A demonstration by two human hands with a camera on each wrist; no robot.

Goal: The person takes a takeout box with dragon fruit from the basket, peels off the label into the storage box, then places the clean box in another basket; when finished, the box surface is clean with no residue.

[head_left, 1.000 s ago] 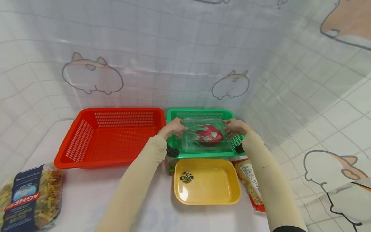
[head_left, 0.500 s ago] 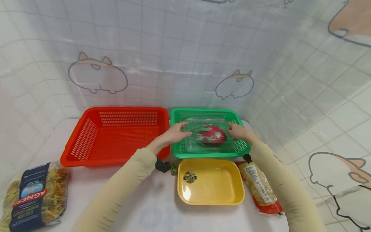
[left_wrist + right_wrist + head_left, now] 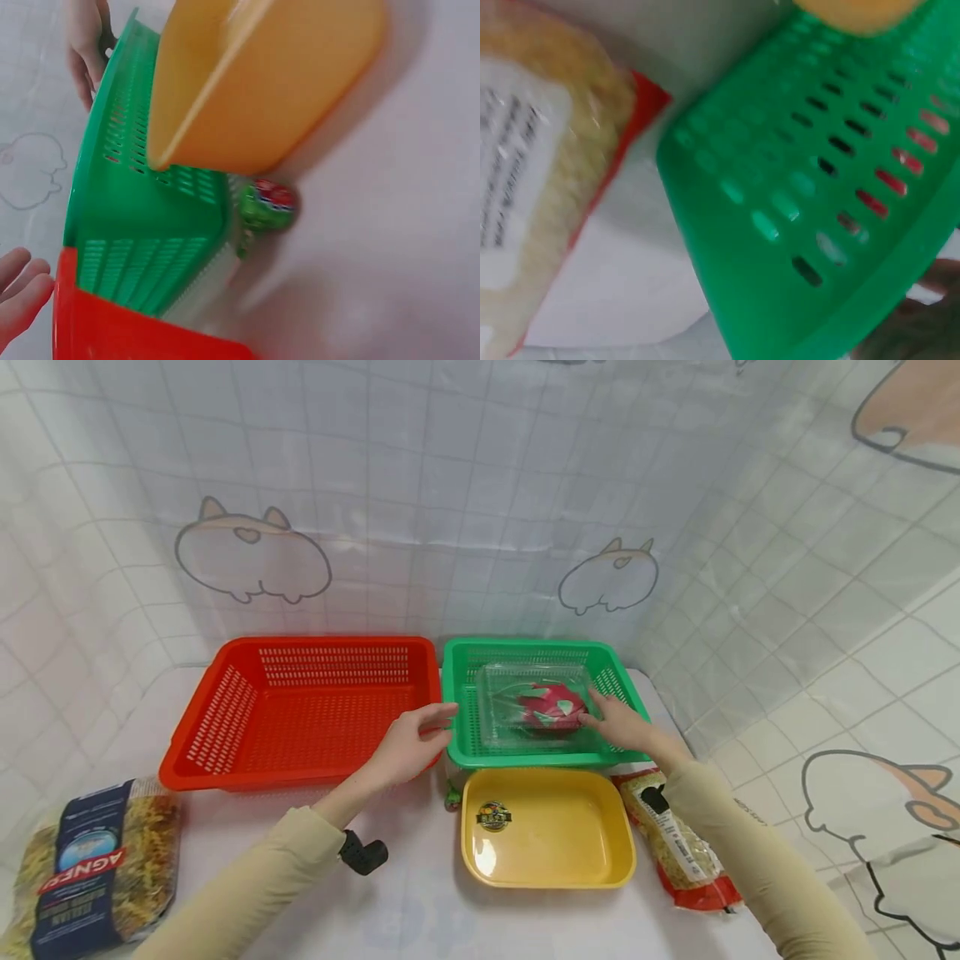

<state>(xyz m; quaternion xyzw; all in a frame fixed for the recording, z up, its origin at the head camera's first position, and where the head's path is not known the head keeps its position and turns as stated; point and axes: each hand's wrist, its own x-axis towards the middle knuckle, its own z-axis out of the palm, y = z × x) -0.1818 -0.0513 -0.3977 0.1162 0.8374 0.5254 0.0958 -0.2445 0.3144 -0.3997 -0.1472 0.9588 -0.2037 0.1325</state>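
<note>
A clear plastic box [image 3: 498, 714] lies inside the green basket [image 3: 468, 758], and a pink dragon fruit [image 3: 551, 706] shows through its lid. My right hand [image 3: 622, 724] is over the basket's right side, loosely spread, its fingertips at the box's right edge; whether they touch it cannot be seen. In the right wrist view, part of that hand [image 3: 922, 319] shows dim behind the basket wall. My left hand [image 3: 408, 743] hovers by the right rim of the red basket [image 3: 300, 777], fingers relaxed and holding nothing. Its fingers [image 3: 26, 296] show beside the red rim in the left wrist view.
Nearer than the green basket stands a yellow tub [image 3: 547, 878]. A bag of pasta [image 3: 93, 868] lies at the far left, another filled bag [image 3: 682, 852] under the right forearm. A small green and red item [image 3: 268, 204] sits by the tub. A patterned curtain [image 3: 450, 527] hangs behind.
My left hand has left the clear box and moved left and nearer, out of the green basket. The right hand has shifted slightly nearer along the box's right edge. The box stays in the basket.
</note>
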